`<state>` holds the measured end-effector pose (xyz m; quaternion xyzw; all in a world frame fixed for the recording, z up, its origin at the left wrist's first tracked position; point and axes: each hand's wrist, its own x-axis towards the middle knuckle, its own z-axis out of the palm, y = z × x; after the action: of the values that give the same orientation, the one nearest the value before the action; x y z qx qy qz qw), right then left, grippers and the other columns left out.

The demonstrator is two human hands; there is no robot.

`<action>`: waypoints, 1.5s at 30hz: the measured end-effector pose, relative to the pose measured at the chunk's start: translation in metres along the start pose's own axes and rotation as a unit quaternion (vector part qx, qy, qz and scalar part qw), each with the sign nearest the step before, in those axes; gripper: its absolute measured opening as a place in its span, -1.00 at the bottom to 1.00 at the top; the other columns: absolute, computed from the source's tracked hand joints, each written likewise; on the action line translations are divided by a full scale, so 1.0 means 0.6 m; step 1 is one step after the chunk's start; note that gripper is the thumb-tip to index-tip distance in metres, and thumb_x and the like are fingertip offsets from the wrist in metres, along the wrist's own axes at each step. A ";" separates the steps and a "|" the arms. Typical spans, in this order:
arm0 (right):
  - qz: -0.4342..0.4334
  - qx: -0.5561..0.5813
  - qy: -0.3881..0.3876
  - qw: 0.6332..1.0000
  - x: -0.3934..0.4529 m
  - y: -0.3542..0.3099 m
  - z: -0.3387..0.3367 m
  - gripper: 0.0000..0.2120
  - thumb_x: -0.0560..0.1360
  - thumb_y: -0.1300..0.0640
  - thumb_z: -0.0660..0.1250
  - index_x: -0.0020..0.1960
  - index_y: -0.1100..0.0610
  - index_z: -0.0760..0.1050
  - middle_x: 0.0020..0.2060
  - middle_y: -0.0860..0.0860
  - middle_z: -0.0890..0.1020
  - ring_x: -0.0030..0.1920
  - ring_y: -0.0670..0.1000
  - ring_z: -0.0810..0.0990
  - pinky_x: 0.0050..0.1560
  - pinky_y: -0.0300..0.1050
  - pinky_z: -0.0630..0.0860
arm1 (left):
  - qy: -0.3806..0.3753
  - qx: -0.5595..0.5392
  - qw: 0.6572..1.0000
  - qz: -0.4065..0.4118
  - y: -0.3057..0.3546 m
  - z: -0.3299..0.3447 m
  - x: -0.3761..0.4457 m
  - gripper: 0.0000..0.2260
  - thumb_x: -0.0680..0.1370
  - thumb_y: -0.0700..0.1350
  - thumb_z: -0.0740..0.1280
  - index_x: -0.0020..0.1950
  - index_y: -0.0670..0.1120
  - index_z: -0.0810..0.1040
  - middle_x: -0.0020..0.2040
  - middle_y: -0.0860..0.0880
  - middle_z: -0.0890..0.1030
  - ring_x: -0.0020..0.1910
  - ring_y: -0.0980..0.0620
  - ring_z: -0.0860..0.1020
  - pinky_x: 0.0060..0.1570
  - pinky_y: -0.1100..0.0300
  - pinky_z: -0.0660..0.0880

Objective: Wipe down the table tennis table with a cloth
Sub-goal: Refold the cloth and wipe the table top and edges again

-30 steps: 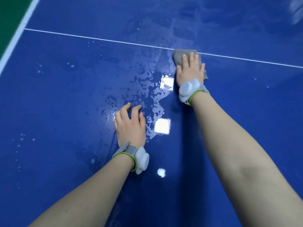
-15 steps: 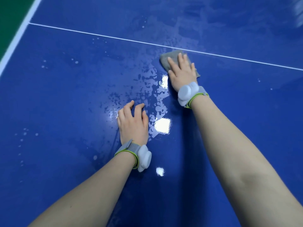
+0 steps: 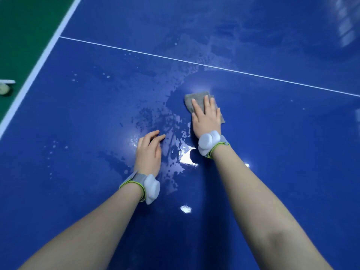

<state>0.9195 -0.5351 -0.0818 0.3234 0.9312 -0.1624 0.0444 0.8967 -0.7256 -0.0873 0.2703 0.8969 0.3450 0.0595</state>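
Observation:
The blue table tennis table (image 3: 78,133) fills the view, with a thin white centre line (image 3: 253,74) running across it. My right hand (image 3: 206,117) lies flat, fingers spread, pressing a folded grey cloth (image 3: 196,98) onto the surface just below that line. Most of the cloth is hidden under the palm. My left hand (image 3: 149,152) rests on the table to the lower left of the cloth, fingers curled, holding nothing. Wet streaks and droplets (image 3: 161,121) cover the surface between and left of both hands.
The table's white left edge line (image 3: 39,63) runs diagonally at upper left, with green floor (image 3: 23,26) beyond it. A small white object with a wheel (image 3: 4,87) sits on the floor at the far left. Light glares (image 3: 187,158) shine on the wet surface.
My right hand has dragged the cloth from the white centre line back toward me. The left hand has stayed planted. The view has tilted, showing more of the far table and floor.

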 end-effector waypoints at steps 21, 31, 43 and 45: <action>-0.216 0.013 -0.065 0.974 -0.250 -0.086 0.071 -0.52 0.60 -0.02 -0.07 0.50 -0.04 0.21 0.53 0.11 0.06 0.54 0.13 -0.04 0.47 0.08 -0.16 | -0.079 -0.024 0.992 -0.098 -0.042 -0.086 -0.153 -0.66 0.54 -0.38 0.14 0.23 -0.14 0.54 0.39 -0.07 0.34 0.36 -0.05 0.24 0.26 0.42 0.00; 0.026 0.021 0.006 0.999 -0.286 -0.062 0.069 -0.55 0.66 0.06 -0.03 0.54 -0.11 0.03 0.55 0.03 -0.10 0.53 0.04 -0.20 0.46 0.00 -0.28 | -0.099 -0.010 0.989 -0.107 -0.068 -0.128 -0.228 -0.62 0.55 -0.36 0.13 0.26 -0.06 0.52 0.41 0.00 0.30 0.37 0.01 0.20 0.25 0.43 -0.01; -0.218 0.030 -0.042 0.975 -0.406 -0.050 0.094 -0.51 0.57 -0.03 -0.07 0.43 -0.01 0.36 0.49 0.12 0.22 0.51 0.17 0.12 0.47 0.12 -0.06 | -0.108 0.001 0.988 -0.108 -0.098 -0.168 -0.318 -0.63 0.55 -0.33 0.15 0.29 -0.04 0.49 0.44 0.00 0.26 0.39 -0.01 0.17 0.30 0.36 -0.01; -0.106 0.034 -0.021 0.994 -0.407 -0.050 0.091 -0.58 0.64 0.03 -0.01 0.49 -0.07 0.23 0.53 0.05 0.08 0.54 0.08 -0.04 0.51 0.07 -0.16 | -0.110 -0.001 0.988 -0.109 -0.106 -0.175 -0.329 -0.62 0.55 -0.33 0.15 0.29 -0.04 0.49 0.44 0.00 0.26 0.40 0.00 0.16 0.30 0.36 -0.01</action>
<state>1.0917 -0.7190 -0.0795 0.2208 0.9529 -0.2050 0.0353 1.0049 -0.9304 -0.0654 0.2072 0.9086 0.3054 0.1956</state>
